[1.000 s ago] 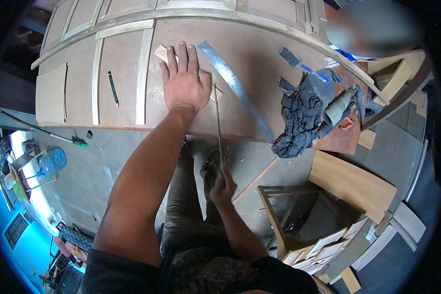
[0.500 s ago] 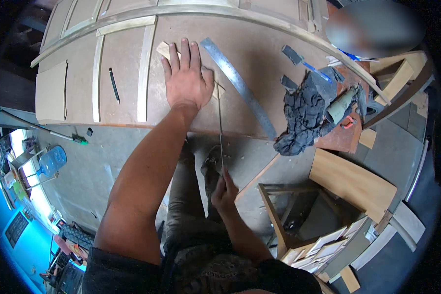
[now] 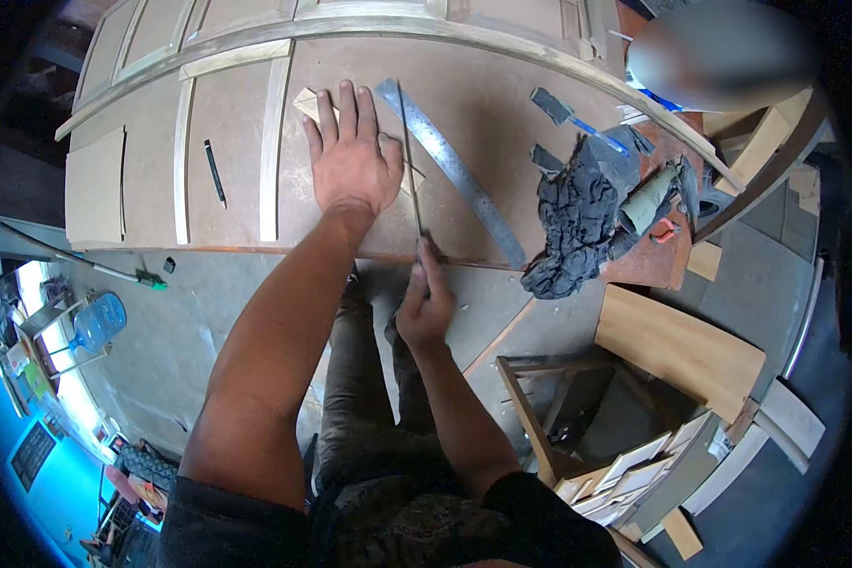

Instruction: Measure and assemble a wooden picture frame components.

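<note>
My left hand (image 3: 355,166) lies flat on a short pale wooden strip (image 3: 307,102), pressing it to the brown workbench (image 3: 464,85). The strip's middle is hidden by the palm; its other end shows beside my thumb. In my right hand (image 3: 424,303), closed in front of the bench edge, is a handsaw (image 3: 409,142). Its thin blade, seen edge-on, points away from me and crosses the strip just right of my left thumb. Its handle is covered by my fingers. A flat steel bar (image 3: 452,172) lies diagonally to the right of the blade.
Left on the bench are a black pencil (image 3: 215,174), wooden strips (image 3: 271,151) and a thin board (image 3: 95,189). At right lie crumpled dark sheets (image 3: 573,222) and a blue-handled tool (image 3: 596,135). A long wooden frame (image 3: 350,21) spans the back. A wooden cabinet frame (image 3: 530,417) stands below right.
My right hand has pushed the saw forward, away from me, so more blade reaches past the strip. My left hand stays pressed on the strip; the whole view shifted slightly.
</note>
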`<state>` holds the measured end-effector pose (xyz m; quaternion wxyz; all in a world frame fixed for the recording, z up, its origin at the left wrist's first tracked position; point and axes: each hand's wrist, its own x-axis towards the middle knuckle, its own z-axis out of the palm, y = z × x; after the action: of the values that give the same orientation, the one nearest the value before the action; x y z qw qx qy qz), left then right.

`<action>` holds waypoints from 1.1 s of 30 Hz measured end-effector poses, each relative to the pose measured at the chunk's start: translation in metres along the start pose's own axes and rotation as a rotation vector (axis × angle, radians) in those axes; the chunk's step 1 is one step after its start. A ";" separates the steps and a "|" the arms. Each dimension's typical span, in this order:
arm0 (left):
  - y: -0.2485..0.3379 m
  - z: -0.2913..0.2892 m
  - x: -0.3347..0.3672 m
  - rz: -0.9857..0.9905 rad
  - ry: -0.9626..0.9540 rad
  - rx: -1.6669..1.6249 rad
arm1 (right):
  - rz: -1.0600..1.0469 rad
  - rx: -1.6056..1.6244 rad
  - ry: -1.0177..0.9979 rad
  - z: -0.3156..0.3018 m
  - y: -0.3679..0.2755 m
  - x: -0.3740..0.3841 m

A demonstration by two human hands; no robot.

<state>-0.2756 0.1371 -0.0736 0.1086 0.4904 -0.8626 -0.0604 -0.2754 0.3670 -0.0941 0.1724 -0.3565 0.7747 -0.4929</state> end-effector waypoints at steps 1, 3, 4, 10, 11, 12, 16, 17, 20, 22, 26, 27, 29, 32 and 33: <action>-0.001 0.001 0.002 0.002 -0.004 -0.001 | -0.097 -0.022 0.044 0.007 -0.002 0.013; 0.000 0.003 0.000 0.004 -0.004 -0.003 | -0.176 -0.073 0.071 -0.005 0.007 -0.028; 0.003 0.003 -0.001 0.003 -0.019 -0.012 | -0.052 0.032 0.046 -0.019 0.015 -0.073; -0.002 -0.003 -0.001 0.002 -0.002 -0.013 | 0.050 0.009 0.002 0.000 -0.007 -0.008; 0.002 -0.002 -0.003 0.005 -0.003 -0.020 | -0.058 -0.069 0.032 0.005 -0.004 0.010; 0.004 -0.002 -0.005 0.008 -0.021 -0.013 | -0.075 -0.063 0.032 0.007 -0.002 0.009; 0.004 -0.003 0.001 0.011 -0.006 -0.031 | 0.011 0.049 -0.001 -0.019 0.011 -0.087; 0.002 -0.003 0.004 0.006 -0.003 -0.024 | 0.008 0.056 -0.006 -0.019 0.011 -0.081; -0.005 -0.006 -0.001 0.003 -0.017 0.005 | 0.235 0.096 -0.092 -0.019 -0.014 -0.045; 0.001 -0.002 -0.001 0.009 -0.024 0.001 | 0.080 0.006 -0.033 -0.003 0.000 0.001; 0.003 0.000 0.000 -0.001 -0.037 -0.022 | 0.090 0.097 0.022 -0.014 0.016 -0.075; 0.003 -0.002 0.000 0.000 -0.028 -0.016 | 0.093 0.104 0.018 -0.019 0.016 -0.092; 0.005 -0.004 0.003 0.001 -0.022 -0.015 | 0.013 0.121 0.055 -0.029 0.018 -0.112; -0.002 -0.004 -0.001 0.001 -0.015 -0.002 | 0.034 0.048 -0.004 -0.001 -0.005 -0.016; -0.001 -0.004 -0.001 0.004 -0.015 -0.004 | 0.021 -0.014 -0.042 0.003 -0.006 0.000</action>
<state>-0.2735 0.1378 -0.0704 0.1031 0.4879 -0.8643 -0.0655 -0.2716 0.3633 -0.0902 0.1912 -0.3597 0.7780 -0.4783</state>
